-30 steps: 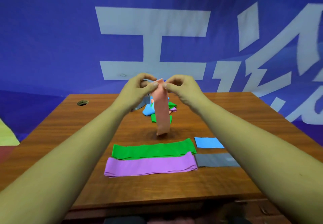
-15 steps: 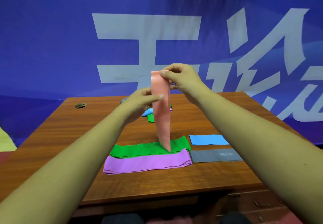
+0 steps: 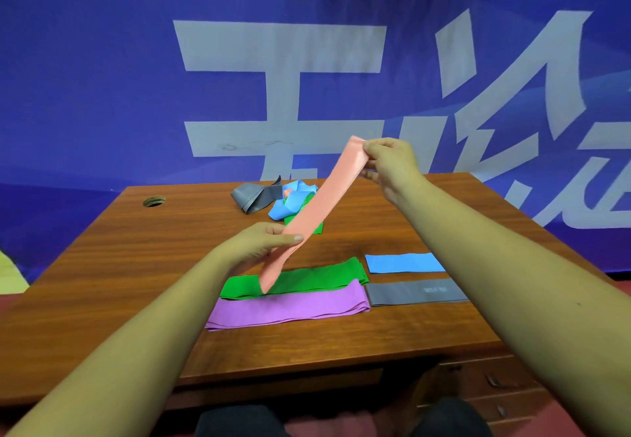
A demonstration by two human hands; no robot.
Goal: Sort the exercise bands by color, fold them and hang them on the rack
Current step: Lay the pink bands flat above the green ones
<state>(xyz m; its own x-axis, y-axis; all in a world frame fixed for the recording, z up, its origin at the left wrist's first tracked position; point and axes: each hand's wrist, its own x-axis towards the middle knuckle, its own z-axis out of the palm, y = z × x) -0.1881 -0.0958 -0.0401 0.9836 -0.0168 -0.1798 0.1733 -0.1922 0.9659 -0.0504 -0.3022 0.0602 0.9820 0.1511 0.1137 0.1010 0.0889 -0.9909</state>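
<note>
Salmon-pink band [image 3: 317,211] is off the table, pulled flat on a diagonal between both hands: top end far-right, bottom end near-left.

Right hand [image 3: 392,167]: pinches the top end, thumb and fingertips curled onto the edge, held high in front of the banner [image 3: 102,78].

Left hand [image 3: 259,249]: grips the band lower down, thumb across the near face, fingers behind it. A short tail hangs below this hand with its tip over the green band [image 3: 317,278]. Can't tell if the tip touches it.

Wooden table [image 3: 136,266], near-centre:
- green band folded flat, long axis left-right
- purple band [image 3: 290,310] parallel on its near side, long edges meeting
- right of those, two shorter folded pieces: blue band [image 3: 404,263] on the far side, grey band [image 3: 416,291] on the near side
- the grey one carries small pale print, unreadable; its left end sits just beside the purple one's right end

Far-centre of the table is a loose heap [image 3: 273,201]: a crumpled grey piece on the left, a tangled blue one in the middle, a green scrap on the near side, and a small pink bit showing among the blue. The held band crosses in front of the heap's right part.

Cable hole [image 3: 153,201] at the far-left corner. Drawers [image 3: 495,389] with handles under the table's right side. The banner behind is blue with large white characters.
</note>
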